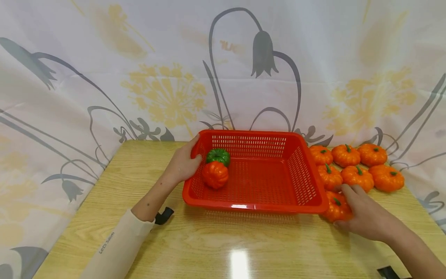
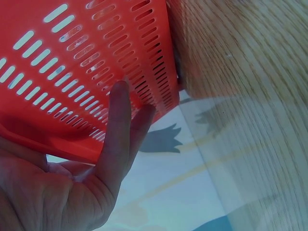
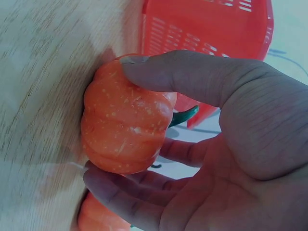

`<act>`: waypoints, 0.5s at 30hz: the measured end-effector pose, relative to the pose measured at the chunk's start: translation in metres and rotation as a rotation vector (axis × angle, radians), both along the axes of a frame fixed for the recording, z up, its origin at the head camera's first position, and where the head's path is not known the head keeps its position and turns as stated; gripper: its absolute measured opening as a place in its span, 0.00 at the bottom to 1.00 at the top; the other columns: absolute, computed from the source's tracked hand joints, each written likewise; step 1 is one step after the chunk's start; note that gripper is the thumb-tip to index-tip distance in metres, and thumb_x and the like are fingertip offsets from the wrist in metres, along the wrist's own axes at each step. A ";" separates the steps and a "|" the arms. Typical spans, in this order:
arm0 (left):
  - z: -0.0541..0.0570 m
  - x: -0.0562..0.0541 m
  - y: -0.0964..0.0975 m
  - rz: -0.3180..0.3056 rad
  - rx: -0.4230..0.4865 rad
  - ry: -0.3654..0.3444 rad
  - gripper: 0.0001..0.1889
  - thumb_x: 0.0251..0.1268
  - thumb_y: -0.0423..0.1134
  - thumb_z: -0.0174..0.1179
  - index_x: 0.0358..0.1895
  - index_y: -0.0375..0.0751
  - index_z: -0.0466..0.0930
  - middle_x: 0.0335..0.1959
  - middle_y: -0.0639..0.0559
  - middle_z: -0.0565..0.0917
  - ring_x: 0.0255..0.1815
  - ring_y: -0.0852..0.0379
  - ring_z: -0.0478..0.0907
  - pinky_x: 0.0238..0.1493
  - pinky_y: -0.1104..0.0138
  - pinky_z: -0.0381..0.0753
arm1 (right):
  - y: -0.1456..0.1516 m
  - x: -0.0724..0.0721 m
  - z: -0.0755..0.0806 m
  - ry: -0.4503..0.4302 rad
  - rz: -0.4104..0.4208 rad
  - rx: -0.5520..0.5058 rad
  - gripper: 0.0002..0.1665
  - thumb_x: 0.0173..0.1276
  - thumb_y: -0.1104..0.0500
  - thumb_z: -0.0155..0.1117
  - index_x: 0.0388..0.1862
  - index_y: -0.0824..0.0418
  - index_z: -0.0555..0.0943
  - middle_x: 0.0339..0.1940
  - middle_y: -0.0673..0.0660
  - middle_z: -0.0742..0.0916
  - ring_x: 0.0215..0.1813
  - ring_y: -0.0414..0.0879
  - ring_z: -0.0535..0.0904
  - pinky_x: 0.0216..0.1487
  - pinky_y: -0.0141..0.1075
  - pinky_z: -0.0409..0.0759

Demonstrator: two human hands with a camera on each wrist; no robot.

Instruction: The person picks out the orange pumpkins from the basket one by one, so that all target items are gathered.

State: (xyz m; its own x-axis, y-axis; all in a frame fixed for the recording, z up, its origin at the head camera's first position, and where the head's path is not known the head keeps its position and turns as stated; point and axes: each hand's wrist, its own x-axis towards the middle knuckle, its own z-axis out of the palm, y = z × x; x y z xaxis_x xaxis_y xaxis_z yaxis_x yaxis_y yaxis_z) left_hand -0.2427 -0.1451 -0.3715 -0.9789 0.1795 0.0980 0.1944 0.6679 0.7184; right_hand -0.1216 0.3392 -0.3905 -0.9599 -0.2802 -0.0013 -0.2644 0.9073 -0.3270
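Note:
A red plastic basket (image 1: 258, 206) with slotted walls stands on the table. My left hand (image 1: 183, 162) holds its left rim, the thumb over the inside and the fingers along the outer wall, as the left wrist view also shows. Inside the basket, at the left, lie a small green pumpkin (image 1: 218, 155) and a red-orange one (image 1: 215, 176). To the right of the basket my right hand (image 1: 366, 213) grips an orange toy pumpkin (image 3: 127, 122) with a green stem, thumb on one side and fingers on the other. That pumpkin is at the table surface.
Several more orange pumpkins (image 1: 357, 178) are grouped in rows beyond my right hand, close to the basket's right wall. The wooden table (image 1: 195, 248) reaches back to a flower-patterned curtain (image 1: 167, 50). A glare spot lies near the table's front.

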 end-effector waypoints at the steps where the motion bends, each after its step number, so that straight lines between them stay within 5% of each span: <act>1: 0.000 0.000 0.000 0.001 0.000 -0.002 0.38 0.78 0.37 0.52 0.87 0.44 0.52 0.76 0.35 0.73 0.54 0.44 0.84 0.49 0.55 0.88 | 0.000 0.000 0.000 -0.001 -0.001 -0.001 0.48 0.44 0.54 0.90 0.60 0.66 0.73 0.50 0.69 0.79 0.49 0.63 0.80 0.49 0.62 0.81; 15: 0.000 0.000 0.000 0.000 0.005 -0.005 0.38 0.78 0.36 0.51 0.87 0.44 0.52 0.78 0.36 0.71 0.59 0.43 0.83 0.54 0.53 0.87 | 0.002 0.004 0.015 -0.031 -0.015 0.008 0.55 0.48 0.50 0.90 0.69 0.68 0.71 0.57 0.77 0.77 0.53 0.70 0.80 0.47 0.65 0.82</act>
